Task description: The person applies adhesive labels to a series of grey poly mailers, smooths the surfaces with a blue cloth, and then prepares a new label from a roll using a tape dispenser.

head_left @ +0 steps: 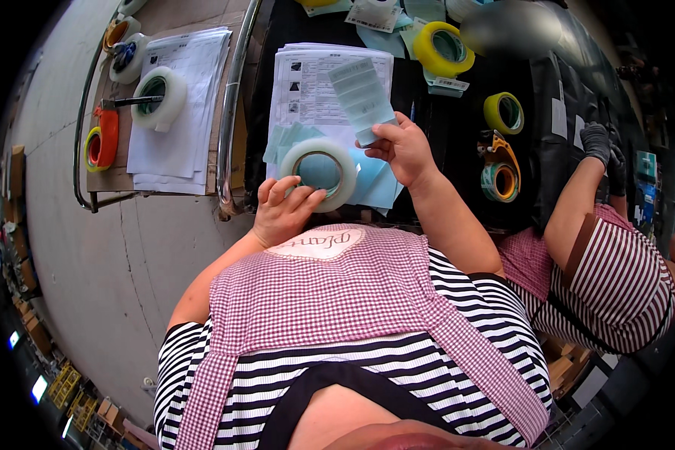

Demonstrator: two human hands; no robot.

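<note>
My right hand [405, 150] pinches the lower end of a pale blue-green strip of label backing [358, 94], with creases across it, raised above the printed sheets [292, 97]. Curled over the near rim of a wide roll of clear tape [341, 161], my left hand [286, 208] has its fingertips at the roll's core. That roll lies flat over the lower part of the sheets. More light blue slips [382, 187] stick out from beneath it to the right, and others [283, 142] show behind it on the left.
Yellow tape rolls [442, 49] and an orange tape dispenser [502, 161] lie right on the black table. A metal-railed cart [236, 97] at left carries papers [180, 142], a clear tape roll [160, 97] and a red dispenser [106, 139]. A gloved co-worker's hand [596, 142] is at far right.
</note>
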